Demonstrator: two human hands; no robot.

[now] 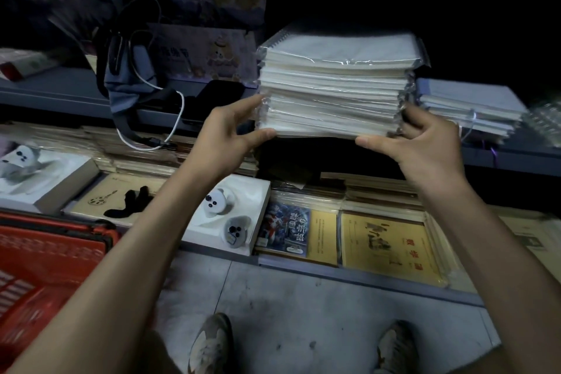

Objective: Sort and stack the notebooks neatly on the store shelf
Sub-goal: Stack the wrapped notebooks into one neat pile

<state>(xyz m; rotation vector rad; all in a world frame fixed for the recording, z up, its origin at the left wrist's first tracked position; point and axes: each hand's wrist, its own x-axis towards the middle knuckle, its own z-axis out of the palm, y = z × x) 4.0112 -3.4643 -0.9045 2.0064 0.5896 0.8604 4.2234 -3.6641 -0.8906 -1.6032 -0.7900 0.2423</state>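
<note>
Closest to me, at the bottom edge, I am seeing two worn shoes (pixel 212 343) standing on a grey tiled floor (pixel 303 307), and two bare forearms reaching up and away from the camera.

Going from the left: a red plastic basket (pixel 45 267) is sitting low at the left edge. Beside it, the lower shelf (pixel 303 264) is showing flat boxed items, a white one with a small bear figure (pixel 217 202), then a blue illustrated booklet (pixel 287 229) and yellow exercise books (pixel 388 246) lying flat in rows. Above, on the grey upper shelf (pixel 60 91), a blue-grey pouch (pixel 127 70) with a white cable is hanging over the front edge.

The left hand (pixel 230 133) is grasping the left end of a tall stack of plastic-wrapped spiral notebooks (pixel 334 85), thumb pressing under the bottom front edge and fingers laid against the side. The stack is sitting in the middle of the view at upper-shelf height, its front edge jutting out beyond the shelf over the dark gap below. The right hand (pixel 425 143) is gripping the right end in the same way, thumb under the bottom edge, fingers curled around the wrapped corner.

Just to the right, a lower pile of notebooks (pixel 473 109) is resting on the upper shelf, near the held stack. The far right edge is blurred.
</note>
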